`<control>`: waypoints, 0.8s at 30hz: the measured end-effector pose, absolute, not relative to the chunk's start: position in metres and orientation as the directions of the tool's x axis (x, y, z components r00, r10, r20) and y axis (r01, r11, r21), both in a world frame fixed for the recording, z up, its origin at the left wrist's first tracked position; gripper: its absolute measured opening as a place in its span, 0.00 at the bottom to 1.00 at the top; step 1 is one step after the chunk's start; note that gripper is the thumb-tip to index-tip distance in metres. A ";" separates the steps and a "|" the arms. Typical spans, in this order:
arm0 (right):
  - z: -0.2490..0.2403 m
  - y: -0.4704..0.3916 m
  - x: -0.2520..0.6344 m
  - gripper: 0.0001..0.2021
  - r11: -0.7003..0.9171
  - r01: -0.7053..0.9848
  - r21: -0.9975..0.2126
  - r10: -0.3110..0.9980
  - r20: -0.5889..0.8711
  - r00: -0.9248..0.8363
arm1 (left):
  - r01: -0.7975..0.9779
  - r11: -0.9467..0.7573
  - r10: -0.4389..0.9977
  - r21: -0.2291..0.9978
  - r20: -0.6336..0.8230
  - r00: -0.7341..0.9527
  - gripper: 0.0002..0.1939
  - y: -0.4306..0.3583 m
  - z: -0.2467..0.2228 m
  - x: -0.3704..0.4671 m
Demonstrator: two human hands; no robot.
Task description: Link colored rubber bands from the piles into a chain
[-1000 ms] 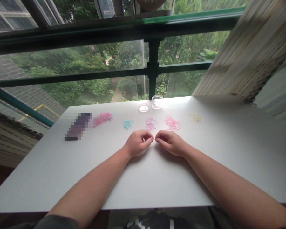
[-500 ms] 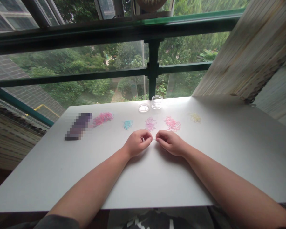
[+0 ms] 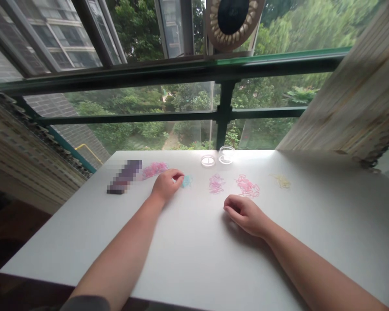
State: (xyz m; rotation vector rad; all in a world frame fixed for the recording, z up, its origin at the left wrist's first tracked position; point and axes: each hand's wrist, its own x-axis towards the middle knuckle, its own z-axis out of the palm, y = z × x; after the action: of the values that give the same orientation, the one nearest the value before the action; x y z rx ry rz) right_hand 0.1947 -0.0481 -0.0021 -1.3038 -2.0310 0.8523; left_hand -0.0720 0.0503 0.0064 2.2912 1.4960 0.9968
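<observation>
My left hand (image 3: 168, 185) is closed in a pinch, its fingertips at the left edge of a small heap of light blue loops (image 3: 187, 181) that look like little rubber bands. Whether a loop is between those fingers I cannot make out. My right hand (image 3: 245, 213) rests low over the white table, thumb and forefinger pressed together; anything in them is too small to see. Just beyond it lies a heap of pink loops (image 3: 248, 186). Purple loops (image 3: 216, 184) lie between the two hands, farther back. A larger mixed pink heap (image 3: 154, 169) is behind my left hand.
Pale yellow loops (image 3: 282, 181) lie to the right. At the back stand a clear round container (image 3: 226, 155) and a clear lid (image 3: 208, 161). A blurred-out dark oblong (image 3: 125, 177) lies at the left. The white table (image 3: 188, 255) ends at a green-railed window.
My hands were fingertip to fingertip with a thin, tiny thing between them. My left hand has moved left to the blue heap; my right hand stays pinched. The view has tilted up.
</observation>
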 end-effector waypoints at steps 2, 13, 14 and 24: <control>-0.002 -0.048 0.195 0.05 0.326 0.560 -0.762 0.924 0.130 -0.361 | 0.781 -0.376 0.900 0.498 0.397 0.180 0.09 0.060 0.004 -0.085; -0.002 -0.048 0.194 0.05 0.320 0.561 -0.763 0.926 0.128 -0.355 | 0.792 -0.366 0.909 0.488 0.368 0.194 0.10 0.060 -0.003 -0.083; -0.002 -0.048 0.194 0.05 0.319 0.562 -0.763 0.926 0.127 -0.355 | 0.785 -0.377 0.905 0.492 0.375 0.200 0.10 0.060 -0.003 -0.082; -0.001 -0.048 0.194 0.05 0.299 0.560 -0.772 0.930 0.103 -0.354 | 0.788 -0.426 0.888 0.444 0.374 0.269 0.11 0.063 -0.006 -0.080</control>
State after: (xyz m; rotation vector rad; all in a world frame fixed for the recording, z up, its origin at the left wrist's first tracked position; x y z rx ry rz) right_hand 0.1937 -0.0483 -0.0008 -1.3213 -2.0220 0.8762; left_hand -0.0804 0.0628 -0.0060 2.3622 1.5775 0.8732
